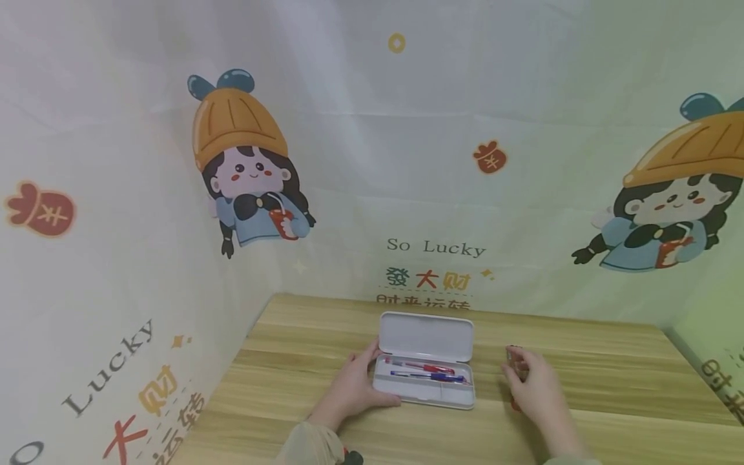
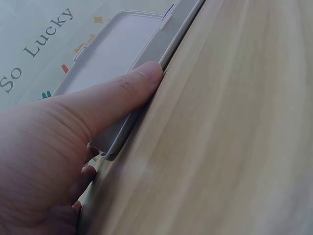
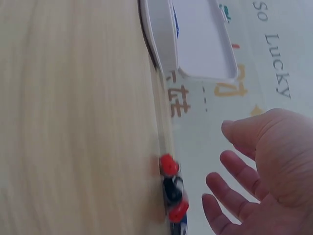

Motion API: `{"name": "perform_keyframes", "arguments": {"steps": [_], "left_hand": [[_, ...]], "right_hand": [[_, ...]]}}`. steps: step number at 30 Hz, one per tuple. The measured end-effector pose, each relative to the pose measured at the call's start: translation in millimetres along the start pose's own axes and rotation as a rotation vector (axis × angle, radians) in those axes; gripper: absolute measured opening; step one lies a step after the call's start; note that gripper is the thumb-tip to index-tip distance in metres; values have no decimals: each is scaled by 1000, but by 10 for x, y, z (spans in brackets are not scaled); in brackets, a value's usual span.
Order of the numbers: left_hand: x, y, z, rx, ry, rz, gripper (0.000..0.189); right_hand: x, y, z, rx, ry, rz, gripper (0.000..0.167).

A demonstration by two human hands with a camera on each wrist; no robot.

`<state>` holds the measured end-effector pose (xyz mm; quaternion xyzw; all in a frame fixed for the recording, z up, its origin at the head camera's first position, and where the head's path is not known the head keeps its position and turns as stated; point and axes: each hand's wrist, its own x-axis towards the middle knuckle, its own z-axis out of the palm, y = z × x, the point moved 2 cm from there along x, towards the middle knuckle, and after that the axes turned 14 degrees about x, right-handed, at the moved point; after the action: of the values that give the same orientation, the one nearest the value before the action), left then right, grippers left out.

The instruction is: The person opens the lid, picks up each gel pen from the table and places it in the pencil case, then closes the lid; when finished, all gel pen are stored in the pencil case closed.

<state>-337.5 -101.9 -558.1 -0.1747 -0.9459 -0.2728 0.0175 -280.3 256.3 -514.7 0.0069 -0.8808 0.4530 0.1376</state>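
Observation:
A white pencil case lies on the table with its lid raised at the back. Inside it are a red pen and a blue pen. My left hand grips the case by its left end, the thumb along the front edge and the fingers round the side. To the right of the case, my right hand is over a small group of pens with red and dark ends. In the right wrist view its fingers are spread and loosely bent beside them, with a gap between.
The wood-grain table backs onto a pale curtain printed with cartoon figures and lettering. The curtain also hangs along the left and right sides. The pen group lies some way right of the case.

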Motion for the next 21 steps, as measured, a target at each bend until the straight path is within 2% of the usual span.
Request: {"name": "perform_keyframes", "arguments": {"steps": [6,14,21], "left_hand": [[-12,-1,-10,16,0,-7,140],[-11,-3,-8,9,1,9,139],[3,-5,-11,9,2,6,139]], "right_hand": [[-11,81,-113,-36,-3,64,50],[-11,211,-167,-149,-30,133,56],[-19,282,-189,-170,-47,203,55]]}}
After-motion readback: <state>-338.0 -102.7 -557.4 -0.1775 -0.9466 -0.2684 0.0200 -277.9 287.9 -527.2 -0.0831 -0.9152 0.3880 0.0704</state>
